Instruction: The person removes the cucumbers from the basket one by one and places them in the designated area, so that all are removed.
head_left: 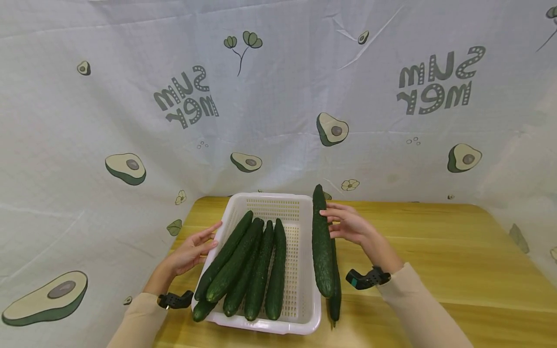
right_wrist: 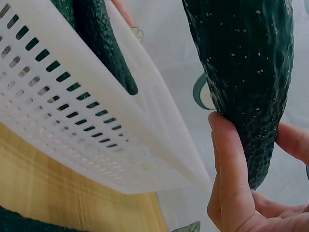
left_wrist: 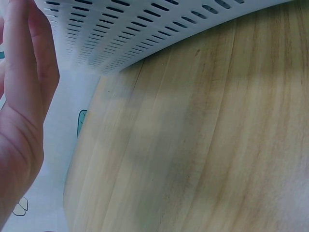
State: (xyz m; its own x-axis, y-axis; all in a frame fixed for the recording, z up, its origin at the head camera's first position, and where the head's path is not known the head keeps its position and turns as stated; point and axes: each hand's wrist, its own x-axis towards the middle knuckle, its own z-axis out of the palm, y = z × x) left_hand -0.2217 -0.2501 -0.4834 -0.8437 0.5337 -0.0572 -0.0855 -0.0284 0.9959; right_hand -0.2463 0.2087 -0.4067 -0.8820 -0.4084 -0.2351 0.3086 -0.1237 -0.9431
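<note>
My right hand holds a long dark green cucumber just outside the right rim of a white plastic basket. In the right wrist view, the thumb and fingers pinch this cucumber near its narrower end. A second cucumber lies partly hidden beneath it, on the table beside the basket. My left hand touches the basket's left rim with extended fingers. Several cucumbers lie lengthwise in the basket's left and middle part, some stacked on others. The left wrist view shows the basket's slotted side next to that hand.
The basket stands on a wood-grain table, whose bare surface stretches to the right. Behind it hangs a pale cloth printed with avocados and lettering. A dark band with a device circles each wrist.
</note>
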